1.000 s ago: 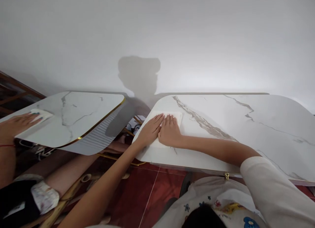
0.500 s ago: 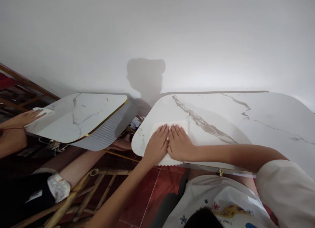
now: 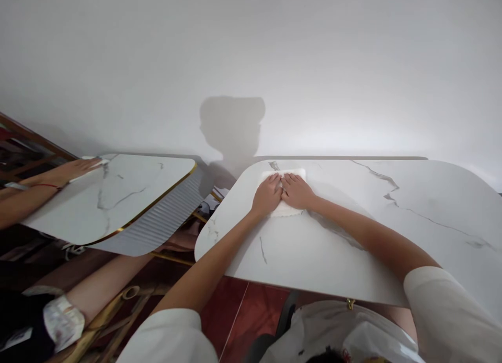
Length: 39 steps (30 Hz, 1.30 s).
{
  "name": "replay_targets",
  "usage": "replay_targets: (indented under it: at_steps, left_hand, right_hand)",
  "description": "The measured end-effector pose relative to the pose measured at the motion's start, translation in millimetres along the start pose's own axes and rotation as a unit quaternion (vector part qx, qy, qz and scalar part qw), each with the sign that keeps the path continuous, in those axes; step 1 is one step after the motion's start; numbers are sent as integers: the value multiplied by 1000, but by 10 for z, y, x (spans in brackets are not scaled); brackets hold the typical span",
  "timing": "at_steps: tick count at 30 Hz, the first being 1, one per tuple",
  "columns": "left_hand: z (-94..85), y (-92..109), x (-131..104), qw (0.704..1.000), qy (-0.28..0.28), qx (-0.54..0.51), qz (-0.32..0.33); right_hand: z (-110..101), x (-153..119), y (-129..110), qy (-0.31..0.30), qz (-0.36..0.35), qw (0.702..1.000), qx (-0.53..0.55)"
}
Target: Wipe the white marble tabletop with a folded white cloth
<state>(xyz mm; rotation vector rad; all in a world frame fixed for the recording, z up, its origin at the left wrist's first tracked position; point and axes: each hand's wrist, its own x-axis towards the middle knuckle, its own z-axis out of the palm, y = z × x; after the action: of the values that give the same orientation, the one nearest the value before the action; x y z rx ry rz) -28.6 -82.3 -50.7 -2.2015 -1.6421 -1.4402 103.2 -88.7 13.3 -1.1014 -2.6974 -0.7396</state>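
A white cloth (image 3: 288,212) lies flat on the white marble-patterned tabletop (image 3: 423,248), near its far edge. My left hand (image 3: 268,193) presses down on the cloth with its fingers laid flat. Close beside it, my right hand (image 3: 297,191) also rests flat on the cloth, and the two hands touch at the thumbs. Cloth shows beyond the fingertips and below the wrists; the part under my palms is hidden. Both my arms stretch forward over the tabletop.
Another marble-patterned table (image 3: 129,195) with a gold edge stands on the left. There, another person's hand (image 3: 80,168) is on a white cloth. A pale wall (image 3: 337,80) rises behind both tables. A bamboo frame (image 3: 117,310) stands low at the left.
My hands have slid the cloth forward, away from me, and slightly right over the tabletop. The other person's hand has moved forward along the left table.
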Motion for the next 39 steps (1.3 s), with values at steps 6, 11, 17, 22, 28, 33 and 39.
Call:
replay_targets:
  at_steps: [6,11,17,22,28,33,39]
  left_hand:
    - [120,-399,454,1000,18,1,16]
    - [216,-556,760,999,21,23,44]
    - [335,-574,1014,997,17,39,67]
    - [421,-416,1202,997,-17,45,65]
    - [450,-112,1189,992,-24,36,119]
    - [397,29,935,987,-17,13,160]
    - [250,96,570,986,-35,-6,165]
  right_hand:
    - [151,520,189,9,16,1000,22]
    - [266,788,366,9,33,999,26]
    - [290,885,553,2,58,998,20]
    - [224,799,678,0,93,996,5]
    - [109,513,749,13,133,991,-12]
    - [16,210,576,9,161,987,-26]
    - [-42,-72,227,25,159,986,-34]
